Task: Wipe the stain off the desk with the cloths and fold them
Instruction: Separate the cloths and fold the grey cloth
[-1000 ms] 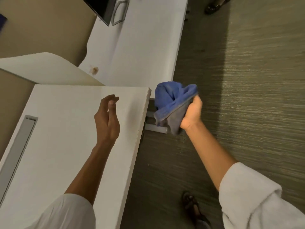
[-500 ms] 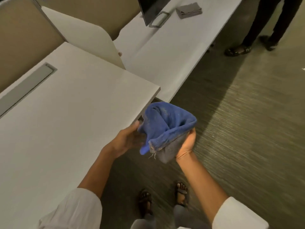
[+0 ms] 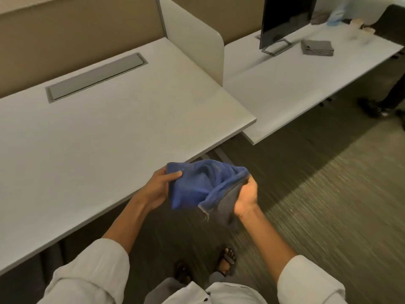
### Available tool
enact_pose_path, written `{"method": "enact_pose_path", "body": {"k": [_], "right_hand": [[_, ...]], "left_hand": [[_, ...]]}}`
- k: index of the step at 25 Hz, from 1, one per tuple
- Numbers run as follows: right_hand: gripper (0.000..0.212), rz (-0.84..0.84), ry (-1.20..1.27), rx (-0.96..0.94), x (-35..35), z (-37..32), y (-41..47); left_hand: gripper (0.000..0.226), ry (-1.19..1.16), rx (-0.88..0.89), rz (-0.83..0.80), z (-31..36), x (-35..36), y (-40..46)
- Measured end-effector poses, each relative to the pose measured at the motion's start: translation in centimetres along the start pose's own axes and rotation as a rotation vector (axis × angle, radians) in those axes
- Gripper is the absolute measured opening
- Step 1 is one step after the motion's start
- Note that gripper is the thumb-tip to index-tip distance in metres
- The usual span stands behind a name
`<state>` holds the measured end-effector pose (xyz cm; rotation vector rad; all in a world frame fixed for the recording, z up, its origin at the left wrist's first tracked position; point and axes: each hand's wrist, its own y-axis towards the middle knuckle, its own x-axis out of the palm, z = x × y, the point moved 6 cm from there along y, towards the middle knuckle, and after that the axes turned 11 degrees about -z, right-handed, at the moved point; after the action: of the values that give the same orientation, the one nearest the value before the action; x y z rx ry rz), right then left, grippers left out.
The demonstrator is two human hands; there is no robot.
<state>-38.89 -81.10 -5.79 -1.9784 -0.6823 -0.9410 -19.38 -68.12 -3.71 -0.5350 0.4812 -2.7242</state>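
Cloth fills the centre of the frame: a blue cloth [image 3: 197, 185] is held in the air between both hands, below the front edge of the near tabletop [image 3: 105, 137] and above the carpeted floor [image 3: 328, 216]. The left hand [image 3: 158, 189] has its grip clamped on the cloth's left edge, thumb lying across the top of the blue fabric and fingers underneath. The right hand [image 3: 245, 197] has its grip closed on the bunched right side, where a grey cloth [image 3: 228, 205] hangs against the palm beneath the blue one (whether it is a separate cloth or the blue one's grey underside cannot be told). A frayed thread dangles from the lower corner of the blue cloth. Both forearms are bare, with pale sleeves [image 3: 96, 266] pushed up at the lower edge of the frame, and a sandalled foot [image 3: 226, 258] stands on the floor between them. The near tabletop takes up the left half of the frame and carries a long grey cable flap [image 3: 96, 79] in the upper left. A white divider panel [image 3: 197, 40] stands upright at its right end. Beyond it, in the upper right, a second tabletop [image 3: 285, 88] carries a dark monitor [image 3: 285, 17] on a grey stand and, just to the right of the stand, a folded grey cloth [image 3: 317, 47]. Another person's dark shoe [image 3: 370, 107] shows at the right edge.
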Motion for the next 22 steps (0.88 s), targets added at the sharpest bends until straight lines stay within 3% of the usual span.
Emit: {"method": "enact_pose_path", "body": {"k": [3,7,9,14,17,19,22], "right_hand": [[0.035,-0.007,-0.106,0.171,0.1,2.5,-1.5],[0.08,-0.25,-0.032,0.307,1.7,4.7,-3.9],[0.085,-0.289,-0.199,0.338,2.7,5.6,-4.7],[0.055,-0.254,-0.873,0.289,4.9,6.2,-5.7],[0.015,-0.248,-0.929,0.257,6.3,5.8,-6.4],[0.017,-0.225,-0.921,0.188,6.9,5.0,-6.4],[0.019,-0.262,-1.237,0.114,8.0,3.6,-6.3]], "left_hand": [[0.036,0.111,0.005,0.043,0.8,-2.0,-3.0],[0.037,0.298,-0.026,0.03,3.0,-3.5,-7.0],[0.039,0.41,-0.065,-0.006,3.9,-4.2,-8.8],[0.019,0.653,-0.05,-0.081,7.7,-3.5,-11.7],[0.036,0.842,0.015,-0.012,9.0,-3.6,-13.1],[0.042,0.863,0.087,0.031,9.4,-3.9,-13.9],[0.033,0.743,0.084,0.057,9.2,-4.3,-14.8]]}}
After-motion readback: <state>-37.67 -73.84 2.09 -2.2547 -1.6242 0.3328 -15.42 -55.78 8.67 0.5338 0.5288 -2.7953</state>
